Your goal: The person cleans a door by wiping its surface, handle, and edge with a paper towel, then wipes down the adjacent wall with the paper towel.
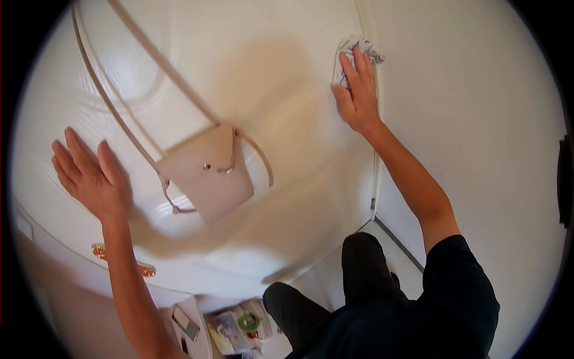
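Observation:
My right hand (pixel 357 99) presses a white cloth with a dark pattern (pixel 341 70) against the white door (pixel 287 78), close to its right edge. Its fingers lie spread over the cloth. On the left, my left hand (pixel 95 179) rests near the door surface with its fingers apart and nothing in it. Between the two hands a beige bag (pixel 209 173) hangs by long straps in front of the door. Below my left hand, a gold-coloured door handle (pixel 145 270) is partly covered by my forearm.
A white wall (pixel 466 137) meets the door at the right. Low at the left stand a small white cabinet (pixel 194 311) with a phone-like object (pixel 186 323) on it, and a container (pixel 230 332) beside a green round item (pixel 249 321). A dark object (pixel 564 179) sits at the far right.

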Motion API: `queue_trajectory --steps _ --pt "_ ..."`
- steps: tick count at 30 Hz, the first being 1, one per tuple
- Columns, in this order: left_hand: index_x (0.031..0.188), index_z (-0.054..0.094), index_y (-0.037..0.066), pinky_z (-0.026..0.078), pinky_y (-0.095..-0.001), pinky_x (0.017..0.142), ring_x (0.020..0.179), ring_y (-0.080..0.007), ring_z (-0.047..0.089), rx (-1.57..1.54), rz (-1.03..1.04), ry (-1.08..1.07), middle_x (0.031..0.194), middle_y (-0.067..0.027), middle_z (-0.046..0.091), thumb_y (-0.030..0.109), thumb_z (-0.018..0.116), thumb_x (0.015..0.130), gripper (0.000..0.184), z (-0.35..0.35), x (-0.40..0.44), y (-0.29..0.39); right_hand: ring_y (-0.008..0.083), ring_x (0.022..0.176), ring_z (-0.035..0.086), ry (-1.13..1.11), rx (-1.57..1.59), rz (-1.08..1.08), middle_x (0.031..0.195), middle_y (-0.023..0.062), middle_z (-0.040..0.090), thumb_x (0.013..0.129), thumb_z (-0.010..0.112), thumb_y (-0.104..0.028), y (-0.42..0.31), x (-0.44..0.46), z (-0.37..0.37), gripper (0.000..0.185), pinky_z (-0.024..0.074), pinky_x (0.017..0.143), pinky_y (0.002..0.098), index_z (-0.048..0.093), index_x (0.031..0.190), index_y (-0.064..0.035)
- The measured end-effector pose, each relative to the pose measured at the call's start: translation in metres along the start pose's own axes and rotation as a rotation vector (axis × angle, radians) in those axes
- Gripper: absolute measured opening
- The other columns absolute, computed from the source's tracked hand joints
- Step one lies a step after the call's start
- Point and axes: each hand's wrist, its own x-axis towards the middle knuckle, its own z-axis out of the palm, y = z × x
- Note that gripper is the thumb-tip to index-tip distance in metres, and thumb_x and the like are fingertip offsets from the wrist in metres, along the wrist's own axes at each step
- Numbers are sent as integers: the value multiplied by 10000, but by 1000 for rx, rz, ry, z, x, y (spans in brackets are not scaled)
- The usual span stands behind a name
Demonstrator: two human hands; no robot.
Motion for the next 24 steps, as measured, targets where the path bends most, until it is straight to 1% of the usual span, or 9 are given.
queue_trajectory --steps 3,8,12,16,17,18,19,21,24 --pt "1625 423 94 215 -531 1281 1533 -458 320 -13 29 5 1647 -279 381 427 516 1111 619 -3 3 2 523 1522 313 17 35 38 1654 235 405 997 685 -272 -39 -13 17 575 261 1240 594 558 1533 -107" --pt "1613 442 90 215 -518 1286 1534 -444 330 -26 16 -9 1632 -280 408 439 498 1114 611 -1 0 3 432 1564 303 -244 88 -117 1673 115 418 903 796 -385 -122 -42 24 685 257 1227 645 576 1529 -216" --pt "1591 478 89 225 -538 1276 1520 -456 353 0 -32 23 1618 -285 431 503 503 1095 646 7 -6 -2 429 1555 338 -295 14 -203 1651 107 453 861 820 -371 -93 -31 22 711 284 1215 654 584 1520 -240" --pt "1544 541 128 262 -557 1256 1468 -481 421 -2 36 126 1535 -287 525 574 504 1067 654 22 -11 -22 490 1508 373 5 -29 -87 1644 164 459 911 747 -267 -52 -25 31 640 257 1211 656 587 1524 -174" --pt "1523 561 127 286 -560 1247 1453 -475 444 -2 49 168 1500 -286 560 589 495 1062 655 26 -11 -26 463 1515 374 -39 12 -106 1629 207 469 1002 620 -130 -82 -19 26 544 217 1253 591 554 1539 -67" --pt "1446 617 109 396 -528 1167 1345 -438 553 90 107 157 1395 -257 637 468 616 1025 553 32 -15 -40 466 1524 352 -25 49 -102 1638 202 457 1001 624 -143 -101 -27 37 548 204 1253 597 555 1539 -71" --pt "1446 617 109 396 -528 1167 1345 -438 553 97 109 127 1395 -257 637 468 616 1025 553 24 -21 -37 469 1534 330 -2 74 -97 1647 198 445 999 627 -156 -118 -34 45 551 191 1253 604 556 1540 -75" --pt "1676 284 95 146 -566 1321 1617 -396 173 190 -165 -97 1744 -223 212 494 357 1114 693 14 -21 -8 482 1547 294 -176 72 -95 1660 195 424 972 680 -215 -154 -59 50 578 190 1246 617 577 1526 -85" --pt "1667 299 82 136 -555 1322 1609 -416 183 179 -164 -93 1742 -229 213 467 371 1105 685 13 -23 -7 472 1563 288 -287 65 -202 1676 162 415 908 768 -312 -176 -73 51 659 190 1251 609 601 1518 -127"
